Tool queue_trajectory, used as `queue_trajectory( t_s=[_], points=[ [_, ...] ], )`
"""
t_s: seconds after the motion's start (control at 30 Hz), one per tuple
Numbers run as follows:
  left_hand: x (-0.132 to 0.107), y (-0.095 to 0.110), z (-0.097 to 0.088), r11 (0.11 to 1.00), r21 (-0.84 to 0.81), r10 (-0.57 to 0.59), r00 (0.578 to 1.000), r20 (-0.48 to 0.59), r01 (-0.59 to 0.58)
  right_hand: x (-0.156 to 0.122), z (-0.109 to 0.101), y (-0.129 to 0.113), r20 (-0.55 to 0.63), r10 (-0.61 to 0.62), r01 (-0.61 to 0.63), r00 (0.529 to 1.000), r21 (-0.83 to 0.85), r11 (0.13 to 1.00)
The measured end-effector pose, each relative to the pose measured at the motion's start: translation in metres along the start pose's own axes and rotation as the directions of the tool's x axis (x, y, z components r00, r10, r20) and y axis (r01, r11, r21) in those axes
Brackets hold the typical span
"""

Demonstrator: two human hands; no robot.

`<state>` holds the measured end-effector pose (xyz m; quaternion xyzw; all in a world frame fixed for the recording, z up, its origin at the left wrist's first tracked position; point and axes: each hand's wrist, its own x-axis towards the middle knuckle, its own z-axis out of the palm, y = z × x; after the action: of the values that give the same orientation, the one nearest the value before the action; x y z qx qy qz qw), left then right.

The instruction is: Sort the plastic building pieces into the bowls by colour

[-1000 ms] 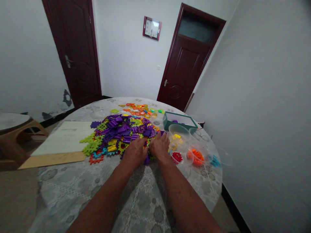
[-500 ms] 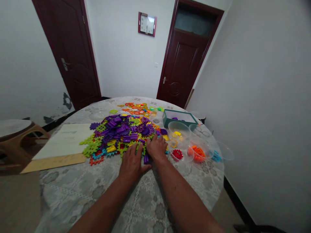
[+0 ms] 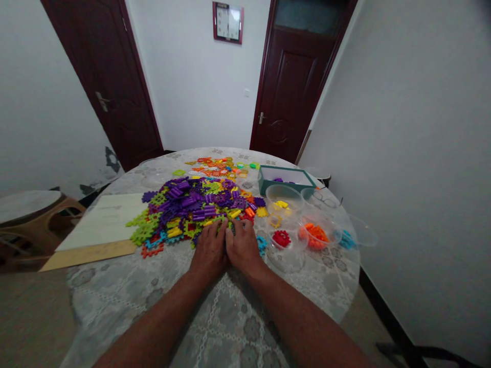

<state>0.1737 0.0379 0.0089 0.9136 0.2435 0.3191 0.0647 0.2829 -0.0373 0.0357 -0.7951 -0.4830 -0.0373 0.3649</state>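
Head view: The left hand (image 3: 210,247) and the right hand (image 3: 243,245) are resting side by side at the near edge of a pile of plastic pieces (image 3: 187,202), the thumbs lying close together. The fingers of both hands are bending forward and down onto the pieces; how far they are closing, and whether they are gripping any piece, cannot be told, since the backs of the hands are hiding the undersides.

The pile is lying near the middle of the round counter (image 3: 134,312), mixing purple, green, yellow, red and blue pieces, many toothed like gears. A scatter of orange pieces (image 3: 215,167) is lying beyond it.

To the right, a green box (image 3: 286,189) is holding some purple pieces. In front of it, clear containers are standing close together; red pieces (image 3: 281,238), orange pieces (image 3: 316,236) and blue pieces (image 3: 347,239) are showing through their walls. A pale sheet (image 3: 102,220) is lying left of the pile, a tan strip running along its near edge.
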Motion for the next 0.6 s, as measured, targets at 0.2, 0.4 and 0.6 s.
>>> queue_trajectory(
  t_s=[0.2,0.4,0.6],
  points=[
    [0.007,0.009,-0.006,0.998,0.027,0.053,0.996,0.071,-0.055,-0.007,-0.012,0.010,0.041,0.007,-0.017,0.999,0.247,0.969],
    [0.008,0.006,-0.006,0.993,-0.044,0.109,0.991,0.080,-0.106,-0.016,-0.022,0.017,0.045,-0.036,0.017,0.998,0.366,0.930],
    [0.006,0.002,0.003,0.976,-0.173,0.147,0.985,0.093,-0.130,-0.016,-0.023,0.020,0.093,-0.006,-0.032,0.996,0.401,0.915]
  ],
)
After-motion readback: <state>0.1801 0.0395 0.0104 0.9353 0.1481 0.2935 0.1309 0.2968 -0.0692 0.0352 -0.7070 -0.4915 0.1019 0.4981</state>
